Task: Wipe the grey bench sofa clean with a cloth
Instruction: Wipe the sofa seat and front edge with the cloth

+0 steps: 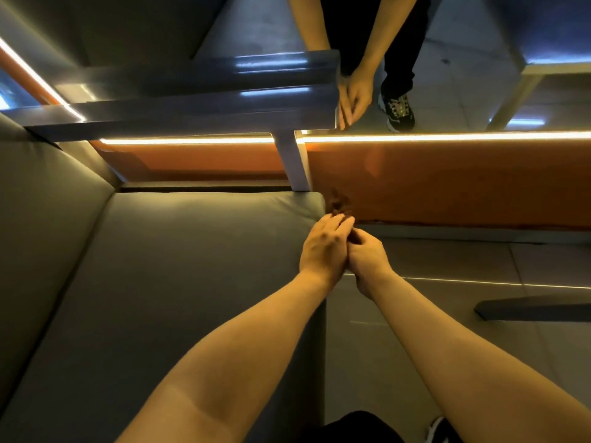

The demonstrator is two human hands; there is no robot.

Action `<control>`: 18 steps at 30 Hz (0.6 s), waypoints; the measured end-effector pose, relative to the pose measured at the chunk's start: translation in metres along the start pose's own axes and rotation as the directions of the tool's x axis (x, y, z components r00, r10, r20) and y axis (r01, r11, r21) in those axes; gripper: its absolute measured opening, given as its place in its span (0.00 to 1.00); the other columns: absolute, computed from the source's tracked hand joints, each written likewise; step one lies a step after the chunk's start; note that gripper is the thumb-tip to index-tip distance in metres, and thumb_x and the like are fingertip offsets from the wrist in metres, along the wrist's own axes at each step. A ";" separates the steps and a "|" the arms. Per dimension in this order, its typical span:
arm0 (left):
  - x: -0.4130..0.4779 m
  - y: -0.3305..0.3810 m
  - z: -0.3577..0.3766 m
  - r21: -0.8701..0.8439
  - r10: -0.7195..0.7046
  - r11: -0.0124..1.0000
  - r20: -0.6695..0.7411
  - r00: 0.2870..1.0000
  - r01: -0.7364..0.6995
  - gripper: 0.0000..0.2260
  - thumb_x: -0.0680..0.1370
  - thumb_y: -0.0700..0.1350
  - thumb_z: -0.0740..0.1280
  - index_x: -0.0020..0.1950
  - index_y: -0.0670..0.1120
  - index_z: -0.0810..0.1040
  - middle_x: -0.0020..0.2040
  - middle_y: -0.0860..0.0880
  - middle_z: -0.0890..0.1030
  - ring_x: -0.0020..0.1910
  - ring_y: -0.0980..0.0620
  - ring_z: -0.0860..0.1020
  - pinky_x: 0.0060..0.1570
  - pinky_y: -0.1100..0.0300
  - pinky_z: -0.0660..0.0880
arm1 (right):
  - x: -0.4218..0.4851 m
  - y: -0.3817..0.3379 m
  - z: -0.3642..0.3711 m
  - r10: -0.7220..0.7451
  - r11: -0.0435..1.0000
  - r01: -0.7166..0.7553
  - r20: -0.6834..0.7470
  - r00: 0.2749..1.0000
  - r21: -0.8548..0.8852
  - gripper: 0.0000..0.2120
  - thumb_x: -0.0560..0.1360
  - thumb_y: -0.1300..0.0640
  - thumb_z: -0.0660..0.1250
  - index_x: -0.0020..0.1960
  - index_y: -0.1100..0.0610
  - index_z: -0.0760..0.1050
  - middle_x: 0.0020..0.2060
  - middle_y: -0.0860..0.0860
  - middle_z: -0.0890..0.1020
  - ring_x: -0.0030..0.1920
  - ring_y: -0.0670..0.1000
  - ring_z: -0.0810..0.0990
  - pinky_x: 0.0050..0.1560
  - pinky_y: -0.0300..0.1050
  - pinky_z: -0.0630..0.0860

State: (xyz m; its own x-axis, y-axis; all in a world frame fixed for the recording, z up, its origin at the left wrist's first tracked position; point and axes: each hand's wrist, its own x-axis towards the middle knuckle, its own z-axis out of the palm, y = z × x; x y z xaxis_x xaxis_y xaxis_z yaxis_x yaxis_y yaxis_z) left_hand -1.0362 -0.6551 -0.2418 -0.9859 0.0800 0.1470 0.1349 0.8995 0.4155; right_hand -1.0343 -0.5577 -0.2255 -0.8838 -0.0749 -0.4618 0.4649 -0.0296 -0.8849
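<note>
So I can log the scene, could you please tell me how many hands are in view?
2: left hand at the far right corner of the sofa, right hand touching it, cloth at their fingertips. Those above look like a mirror reflection.

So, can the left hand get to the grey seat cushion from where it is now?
Probably yes. The left hand is at the far right corner of the grey seat cushion, with the brown cloth at its fingertips; nothing visible lies between hand and cushion.

I count two hands mid-frame, my left hand (323, 247) and right hand (367, 260), one brown cloth (337, 203) just above them, one grey bench sofa (192, 266) at lower left.
</note>
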 end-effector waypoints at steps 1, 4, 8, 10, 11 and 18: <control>0.001 0.004 0.003 0.005 0.014 1.000 0.031 0.999 -0.014 0.20 0.81 0.38 0.65 0.74 0.43 0.73 0.71 0.42 0.76 0.71 0.43 0.73 0.73 0.51 0.68 | -0.003 0.004 -0.009 0.035 0.999 -0.035 0.009 0.999 0.021 0.15 0.82 0.64 0.62 0.66 0.53 0.78 0.55 0.52 0.85 0.56 0.53 0.83 0.54 0.50 0.83; 0.005 0.013 0.002 -0.091 -0.017 0.995 0.152 0.988 0.031 0.18 0.84 0.41 0.60 0.74 0.46 0.73 0.69 0.46 0.77 0.68 0.46 0.75 0.68 0.50 0.74 | -0.012 0.010 -0.033 0.061 0.998 -0.061 0.011 0.998 0.012 0.15 0.84 0.63 0.60 0.68 0.52 0.76 0.57 0.52 0.84 0.56 0.52 0.83 0.55 0.50 0.83; -0.006 0.032 -0.010 -0.442 -0.231 0.843 0.220 0.948 0.308 0.18 0.84 0.41 0.59 0.73 0.46 0.74 0.69 0.47 0.78 0.66 0.49 0.75 0.66 0.57 0.73 | -0.023 0.002 -0.038 0.052 0.998 -0.050 -0.041 0.998 0.034 0.16 0.83 0.63 0.60 0.69 0.53 0.75 0.58 0.54 0.83 0.56 0.54 0.83 0.58 0.54 0.82; -0.018 0.039 -0.022 -0.590 -0.338 0.706 0.204 0.919 0.390 0.16 0.83 0.40 0.61 0.70 0.47 0.75 0.64 0.48 0.79 0.61 0.51 0.76 0.60 0.64 0.73 | -0.032 -0.005 -0.033 0.049 0.998 -0.047 -0.045 0.998 0.041 0.17 0.83 0.63 0.60 0.70 0.54 0.72 0.59 0.56 0.81 0.57 0.55 0.83 0.56 0.53 0.83; -0.024 0.040 -0.029 -0.646 -0.387 0.642 0.192 0.902 0.413 0.14 0.82 0.40 0.62 0.67 0.48 0.76 0.61 0.49 0.79 0.59 0.51 0.77 0.58 0.64 0.75 | -0.038 -0.009 -0.029 0.053 0.998 -0.051 -0.044 0.998 0.043 0.18 0.83 0.63 0.60 0.71 0.54 0.71 0.60 0.57 0.80 0.57 0.57 0.82 0.52 0.52 0.84; -0.073 0.031 -0.087 -0.791 -0.515 0.385 0.244 0.822 0.475 0.05 0.81 0.41 0.66 0.53 0.50 0.78 0.50 0.47 0.82 0.52 0.47 0.81 0.52 0.55 0.81 | -0.097 -0.030 0.016 0.098 0.994 -0.100 0.043 0.994 0.038 0.17 0.84 0.56 0.60 0.73 0.50 0.67 0.63 0.54 0.77 0.59 0.56 0.80 0.52 0.53 0.83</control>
State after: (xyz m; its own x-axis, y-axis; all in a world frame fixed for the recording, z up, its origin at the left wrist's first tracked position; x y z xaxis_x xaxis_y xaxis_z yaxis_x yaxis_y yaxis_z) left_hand -0.9516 -0.6704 -0.1620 -0.9040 -0.2925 -0.3118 -0.3385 0.0440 0.9399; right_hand -0.9613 -0.5650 -0.1531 -0.8308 -0.1206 -0.5433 0.5524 -0.0594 -0.8315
